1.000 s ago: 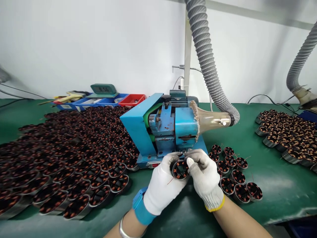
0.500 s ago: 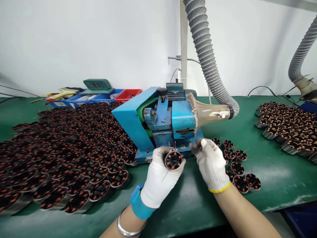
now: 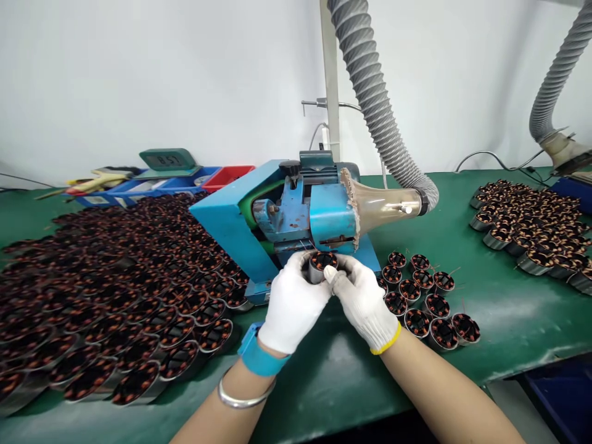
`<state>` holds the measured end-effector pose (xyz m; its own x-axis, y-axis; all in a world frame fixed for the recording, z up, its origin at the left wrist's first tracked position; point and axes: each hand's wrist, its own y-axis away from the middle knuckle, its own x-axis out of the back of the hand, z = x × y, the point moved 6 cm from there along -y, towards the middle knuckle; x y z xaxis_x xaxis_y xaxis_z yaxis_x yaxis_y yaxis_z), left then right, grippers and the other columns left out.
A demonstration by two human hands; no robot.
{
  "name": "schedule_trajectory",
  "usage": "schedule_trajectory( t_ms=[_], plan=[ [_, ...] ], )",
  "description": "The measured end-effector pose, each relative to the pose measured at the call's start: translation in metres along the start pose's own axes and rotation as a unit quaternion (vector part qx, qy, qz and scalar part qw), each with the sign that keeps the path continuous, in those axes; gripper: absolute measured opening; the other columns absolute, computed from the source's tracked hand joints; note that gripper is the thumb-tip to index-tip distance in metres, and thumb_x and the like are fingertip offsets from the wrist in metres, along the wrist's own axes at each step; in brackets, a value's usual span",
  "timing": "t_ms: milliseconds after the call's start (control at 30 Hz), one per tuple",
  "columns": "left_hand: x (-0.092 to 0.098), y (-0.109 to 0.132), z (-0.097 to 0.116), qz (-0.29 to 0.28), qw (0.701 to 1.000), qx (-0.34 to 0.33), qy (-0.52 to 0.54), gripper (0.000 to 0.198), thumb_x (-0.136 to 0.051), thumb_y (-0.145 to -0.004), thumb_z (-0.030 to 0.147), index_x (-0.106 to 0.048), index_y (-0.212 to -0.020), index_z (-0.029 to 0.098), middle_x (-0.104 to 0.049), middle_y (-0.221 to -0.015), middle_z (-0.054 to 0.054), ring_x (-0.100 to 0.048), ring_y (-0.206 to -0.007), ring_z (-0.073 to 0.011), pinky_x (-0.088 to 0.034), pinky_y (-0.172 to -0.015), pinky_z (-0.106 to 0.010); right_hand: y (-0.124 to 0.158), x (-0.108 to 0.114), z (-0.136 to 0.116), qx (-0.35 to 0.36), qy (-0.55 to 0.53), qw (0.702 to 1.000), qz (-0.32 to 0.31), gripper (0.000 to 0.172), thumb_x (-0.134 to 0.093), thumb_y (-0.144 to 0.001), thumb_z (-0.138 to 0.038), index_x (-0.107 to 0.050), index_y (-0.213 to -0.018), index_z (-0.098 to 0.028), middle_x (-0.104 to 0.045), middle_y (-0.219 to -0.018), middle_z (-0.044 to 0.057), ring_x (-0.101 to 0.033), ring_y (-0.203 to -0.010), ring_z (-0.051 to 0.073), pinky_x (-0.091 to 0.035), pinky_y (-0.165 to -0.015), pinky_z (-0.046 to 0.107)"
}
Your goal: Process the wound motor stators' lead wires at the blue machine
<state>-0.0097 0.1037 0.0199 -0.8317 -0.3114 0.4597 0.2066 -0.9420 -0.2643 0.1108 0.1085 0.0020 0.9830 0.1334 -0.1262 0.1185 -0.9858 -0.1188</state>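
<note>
Between my gloved hands is a motor stator (image 3: 320, 266), a metal ring with copper windings inside. My left hand (image 3: 298, 287), in a white glove with a blue wrist strap, is closed round its left side. My right hand (image 3: 358, 287), gloved with a yellow cuff edge, grips it from the right, thumb at the front. Thin wire ends stick up from the stator. Just behind it stands a blue machine (image 3: 296, 209) with a motor and a clear funnel (image 3: 388, 208). The fingertips behind the stator are partly hidden.
Many stators (image 3: 139, 283) crowd the left of the green table (image 3: 342, 388). A smaller group (image 3: 419, 299) stands right of my hands, another (image 3: 531, 228) farther right. A grey hose (image 3: 374, 92) hangs into the funnel. Blue bins (image 3: 185, 182), a red bin (image 3: 229, 177) and a clock (image 3: 167, 160) stand behind.
My right hand has moved left onto the stator. The stator has risen toward the machine and now stands more upright, after facing me in my left hand. The view has shifted slightly.
</note>
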Motion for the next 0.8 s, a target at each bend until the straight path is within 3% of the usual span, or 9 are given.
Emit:
schedule_trajectory(
  t_ms=[200,433,600,800],
  plan=[
    [0.001,-0.007,0.013,0.033,0.997,0.014,-0.069,0.028,-0.063,-0.068,0.037,-0.059,-0.089,0.02,-0.069,-0.073,-0.003,-0.065,-0.07,-0.0229,-0.047,-0.062,-0.031,-0.008,0.001,-0.007,0.018,-0.013,1.0,0.005,0.03,-0.057,-0.086,-0.037,-0.067,-0.106,-0.016,-0.066,-0.08,0.003,-0.059,-0.077,0.017,-0.051,-0.077,0.029],
    [0.002,-0.007,0.024,0.044,0.992,0.021,-0.117,0.028,-0.062,-0.067,0.039,-0.059,-0.087,0.02,-0.07,-0.074,-0.006,-0.068,-0.074,-0.0263,-0.047,-0.062,-0.031,-0.01,0.003,0.004,-0.007,-0.093,0.995,0.023,0.034,-0.061,-0.084,-0.043,-0.066,-0.104,-0.016,-0.066,-0.083,0.003,-0.061,-0.081,0.018,-0.051,-0.078,0.028],
    [0.0,-0.009,0.024,0.043,0.991,0.014,-0.123,0.032,-0.065,-0.066,0.043,-0.059,-0.087,0.02,-0.071,-0.077,-0.007,-0.068,-0.077,-0.0273,-0.048,-0.063,-0.032,-0.011,0.006,0.011,-0.024,-0.087,0.995,0.04,0.041,-0.062,-0.081,-0.048,-0.066,-0.105,-0.015,-0.066,-0.076,0.003,-0.062,-0.08,0.02,-0.052,-0.074,0.029],
    [-0.002,-0.01,0.021,0.04,0.992,0.002,-0.121,0.034,-0.065,-0.068,0.045,-0.06,-0.09,0.02,-0.071,-0.081,-0.008,-0.069,-0.08,-0.0275,-0.049,-0.065,-0.032,-0.011,0.014,0.023,-0.009,-0.072,0.994,0.087,0.044,-0.066,-0.078,-0.048,-0.067,-0.108,-0.016,-0.071,-0.092,0.006,-0.064,-0.086,0.022,-0.053,-0.074,0.03]
  ],
)
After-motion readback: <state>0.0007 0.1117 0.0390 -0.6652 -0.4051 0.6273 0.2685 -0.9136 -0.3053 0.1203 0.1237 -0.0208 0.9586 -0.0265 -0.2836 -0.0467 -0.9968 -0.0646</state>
